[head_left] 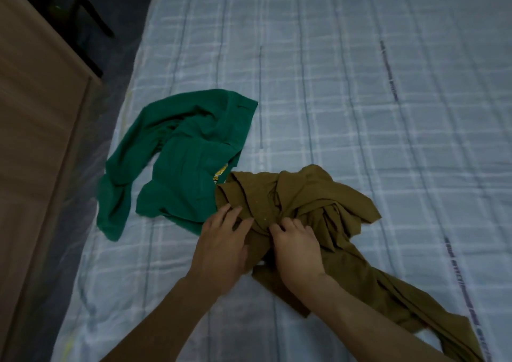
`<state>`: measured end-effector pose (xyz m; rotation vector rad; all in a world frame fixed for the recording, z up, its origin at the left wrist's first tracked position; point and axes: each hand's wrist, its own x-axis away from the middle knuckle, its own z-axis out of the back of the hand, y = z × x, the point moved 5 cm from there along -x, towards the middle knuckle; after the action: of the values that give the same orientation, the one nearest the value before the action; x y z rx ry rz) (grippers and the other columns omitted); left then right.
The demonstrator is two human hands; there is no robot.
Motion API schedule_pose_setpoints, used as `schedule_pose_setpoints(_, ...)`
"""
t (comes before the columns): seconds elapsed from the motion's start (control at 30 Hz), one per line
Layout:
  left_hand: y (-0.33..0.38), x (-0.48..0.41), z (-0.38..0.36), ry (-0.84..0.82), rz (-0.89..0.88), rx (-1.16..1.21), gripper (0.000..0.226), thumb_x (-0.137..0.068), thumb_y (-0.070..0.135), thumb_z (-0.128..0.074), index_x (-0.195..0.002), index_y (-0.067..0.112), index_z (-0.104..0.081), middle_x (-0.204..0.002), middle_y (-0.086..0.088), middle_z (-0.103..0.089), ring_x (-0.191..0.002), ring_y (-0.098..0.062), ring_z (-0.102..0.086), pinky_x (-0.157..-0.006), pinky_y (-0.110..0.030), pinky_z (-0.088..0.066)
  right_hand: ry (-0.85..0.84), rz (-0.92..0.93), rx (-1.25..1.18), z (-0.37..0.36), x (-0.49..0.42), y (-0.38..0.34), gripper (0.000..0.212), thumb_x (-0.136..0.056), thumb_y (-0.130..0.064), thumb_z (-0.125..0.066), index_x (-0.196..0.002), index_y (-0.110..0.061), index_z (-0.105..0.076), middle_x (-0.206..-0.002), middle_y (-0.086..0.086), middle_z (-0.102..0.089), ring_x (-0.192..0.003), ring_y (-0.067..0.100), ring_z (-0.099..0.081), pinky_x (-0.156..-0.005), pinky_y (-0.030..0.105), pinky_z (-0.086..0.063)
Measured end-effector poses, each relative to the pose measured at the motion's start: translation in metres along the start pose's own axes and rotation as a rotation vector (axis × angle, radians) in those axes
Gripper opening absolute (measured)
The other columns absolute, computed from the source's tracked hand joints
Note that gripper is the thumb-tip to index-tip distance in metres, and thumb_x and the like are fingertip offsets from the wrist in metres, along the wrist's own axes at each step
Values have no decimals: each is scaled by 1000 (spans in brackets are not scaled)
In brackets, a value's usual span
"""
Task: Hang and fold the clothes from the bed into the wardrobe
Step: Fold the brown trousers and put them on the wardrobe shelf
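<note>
The left hand (221, 239) pins the crumpled olive garment (304, 195) to the bed (360, 84) while the right hand (296, 242) pinches a fold, probably to untangle it.

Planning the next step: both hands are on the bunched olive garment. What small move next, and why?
Probably lift the olive garment clear of the green garment and shake it open: it lies twisted, overlapping the green one's edge, with the right hand curled into its folds and the left hand resting on it.
</note>
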<state>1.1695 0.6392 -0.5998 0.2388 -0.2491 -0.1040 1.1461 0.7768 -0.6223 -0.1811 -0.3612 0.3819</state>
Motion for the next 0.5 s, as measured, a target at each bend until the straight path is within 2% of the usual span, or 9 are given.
schedule_pose_setpoints(0.07,6,8,8,11,-1,18,55,-88,23,-64,-141,23,-51,-153,-6,-40,-145,-29,-30,-115,-45,-32,14,4,7,16,7,1,22,-87,-13,-60,-109,-16,-62,-108,6,-58,-103,26,-53,-88,36,-40)
schedule_pose_setpoints(0.13,11,18,21,34,8,44,53,-90,24,-62,-142,22,-51,-154,-6,-39,-146,-28,-27,-116,-44,-29,6,3,2,31,16,1,18,-89,-13,-57,-106,-17,-61,-106,5,-59,-102,24,-54,-88,34,-39)
schedule_pose_setpoints(0.27,23,39,47,64,2,67,51,-92,27,-60,-142,23,-49,-154,-4,-38,-147,-25,-25,-118,-42,-27,-15,9,0,60,39,5,11,-91,-24,-60,-100,-17,-62,-102,3,-62,-97,23,-56,-81,32,-36)
schedule_pose_setpoints(0.4,39,63,76,117,-16,84,51,-90,27,-65,-139,21,-53,-150,-6,-44,-144,-27,-33,-116,-42,-32,51,40,20,93,72,4,11,-92,-24,-55,-95,-18,-65,-98,1,-61,-95,23,-55,-74,30,-26)
schedule_pose_setpoints(0.5,55,81,101,151,-46,87,53,-88,25,-67,-138,18,-55,-148,-7,-47,-141,-29,-37,-115,-43,-34,145,48,-23,128,104,-3,4,-87,-15,-63,-84,-15,-65,-88,3,-59,-80,24,-58,-68,28,-31)
